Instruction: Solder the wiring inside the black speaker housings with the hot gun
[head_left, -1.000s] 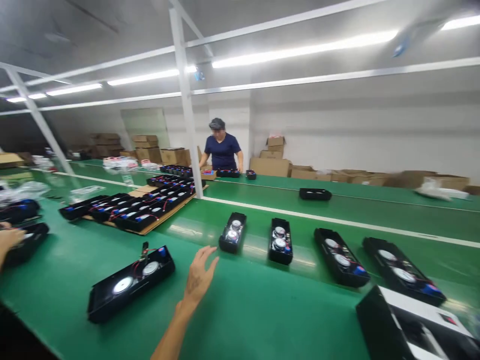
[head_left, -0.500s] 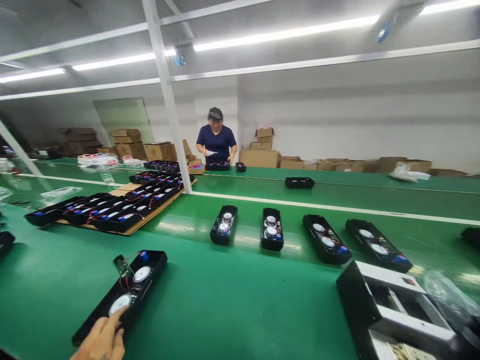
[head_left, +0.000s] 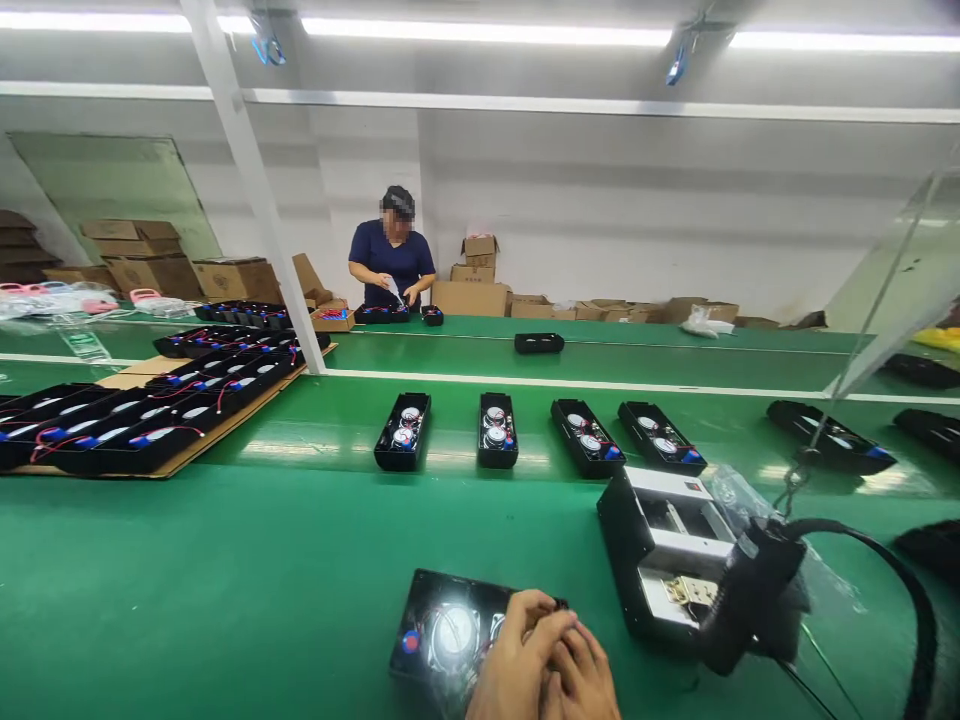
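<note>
A black speaker housing (head_left: pixel 439 635) with a shiny round driver and a blue part lies on the green belt right in front of me. My left hand (head_left: pixel 517 665) is curled over its right end, fingers closed on it. My right hand (head_left: pixel 583 682) presses against the left one at the same end, fingers bent and partly hidden. Just right of them stands a black fixture box (head_left: pixel 660 540) with a white top. A black power screwdriver (head_left: pixel 750 600) on a thick cable rests at its right side.
Several more open speaker housings (head_left: pixel 403 432) sit in a row across the belt (head_left: pixel 225 560). A cardboard sheet (head_left: pixel 172 462) at left carries several others. A white post (head_left: pixel 255 200) rises behind it. A co-worker (head_left: pixel 391 265) stands at the far side near stacked cartons (head_left: pixel 472 290).
The view swung right and down. The housing that lay at my left now sits in front of me, and both hands have closed on its right end.
</note>
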